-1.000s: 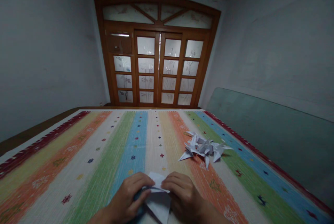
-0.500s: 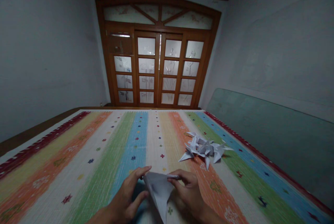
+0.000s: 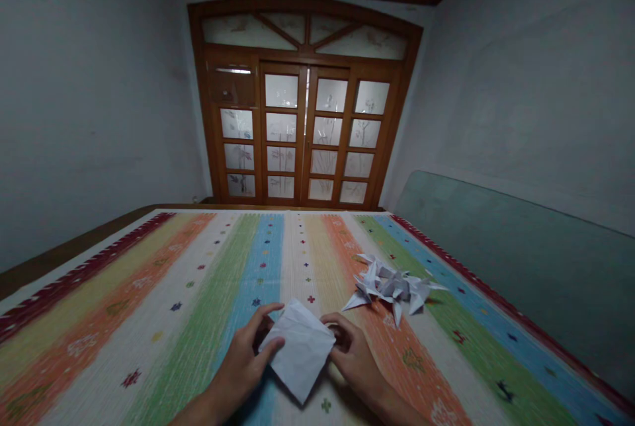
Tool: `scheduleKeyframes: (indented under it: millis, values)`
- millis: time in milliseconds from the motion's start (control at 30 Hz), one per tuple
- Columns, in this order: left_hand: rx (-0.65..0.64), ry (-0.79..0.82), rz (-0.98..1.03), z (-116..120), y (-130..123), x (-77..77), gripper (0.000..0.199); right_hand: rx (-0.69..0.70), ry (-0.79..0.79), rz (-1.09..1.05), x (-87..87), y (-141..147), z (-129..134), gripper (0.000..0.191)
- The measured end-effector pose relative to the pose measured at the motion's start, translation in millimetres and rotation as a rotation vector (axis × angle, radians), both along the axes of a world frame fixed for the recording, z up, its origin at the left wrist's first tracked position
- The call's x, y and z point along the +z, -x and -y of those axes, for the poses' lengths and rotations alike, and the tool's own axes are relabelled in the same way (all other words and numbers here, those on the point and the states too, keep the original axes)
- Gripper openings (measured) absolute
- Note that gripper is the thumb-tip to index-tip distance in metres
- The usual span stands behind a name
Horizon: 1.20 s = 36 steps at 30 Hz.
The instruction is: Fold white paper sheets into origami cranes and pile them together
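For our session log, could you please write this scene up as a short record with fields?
Left hand: holds folded paper, white
Right hand: fingers at the paper's right corner
Nearby: origami pile, white, beyond the right hand
Surface: striped cloth, multicoloured
Background: wooden glazed doors

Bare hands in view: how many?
2: the bare left hand gripping the left edge of the folded white paper square, the bare right hand at its right corner. No others visible.
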<state>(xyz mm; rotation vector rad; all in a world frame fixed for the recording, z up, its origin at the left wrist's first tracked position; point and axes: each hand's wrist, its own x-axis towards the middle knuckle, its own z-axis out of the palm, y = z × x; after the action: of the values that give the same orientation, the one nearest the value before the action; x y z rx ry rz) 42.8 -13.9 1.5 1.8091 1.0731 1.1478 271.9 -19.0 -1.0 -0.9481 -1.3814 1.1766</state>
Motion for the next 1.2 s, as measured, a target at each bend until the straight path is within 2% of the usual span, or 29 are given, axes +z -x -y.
scheduleKeyframes:
  millis: [100, 200, 267, 433, 500, 600, 700, 833, 867, 967, 1033, 1200]
  values:
    - [0.086, 0.002, -0.057, -5, 2, 1.4, 0.030, 0.020, -0.013, 0.053, -2.1, -1, -1, 0.020]
    - [0.140, -0.024, -0.104, -10, 5, 3.1, 0.025, 0.022, -0.007, 0.124, -4.9, 0, 0, 0.041]
    - [0.154, -0.043, -0.122, -12, 6, 3.0, 0.025, 0.032, -0.034, 0.208, -6.1, 0, 1, 0.047]
    - [0.127, -0.082, -0.128, -14, 6, -2.4, 0.020, 0.004, -0.177, 0.492, -4.1, -3, 7, 0.026]
    - [0.076, -0.095, -0.144, -14, 6, -4.1, 0.015, -0.062, -0.222, 0.628, -3.5, -4, 8, 0.017]
    - [-0.018, -0.130, -0.217, -10, 6, -4.7, 0.014, -0.129, -0.263, 0.786, -4.8, -5, 9, 0.015]
    - [-0.095, -0.185, -0.294, -3, 7, -4.8, 0.024, -0.133, -0.281, 0.846, -6.6, -5, 9, 0.013]
    - [-0.169, -0.224, -0.428, 6, 6, -5.4, 0.065, -0.098, -0.254, 0.869, -5.2, -6, 10, 0.018]
    - [-0.170, -0.232, -0.447, 7, 6, -5.8, 0.066, -0.097, -0.260, 0.883, -4.0, -7, 10, 0.019]
    - [-0.140, -0.248, -0.452, 7, 5, -7.7, 0.052, -0.154, -0.324, 0.933, 0.4, -9, 9, 0.017]
    - [-0.122, -0.239, -0.448, 4, 6, -9.0, 0.056, -0.182, -0.391, 0.922, 2.5, -12, 8, 0.008]
    - [-0.154, -0.220, -0.417, -4, 12, -11.6, 0.064, -0.066, -0.501, 0.823, 0.2, -18, 2, 0.033]
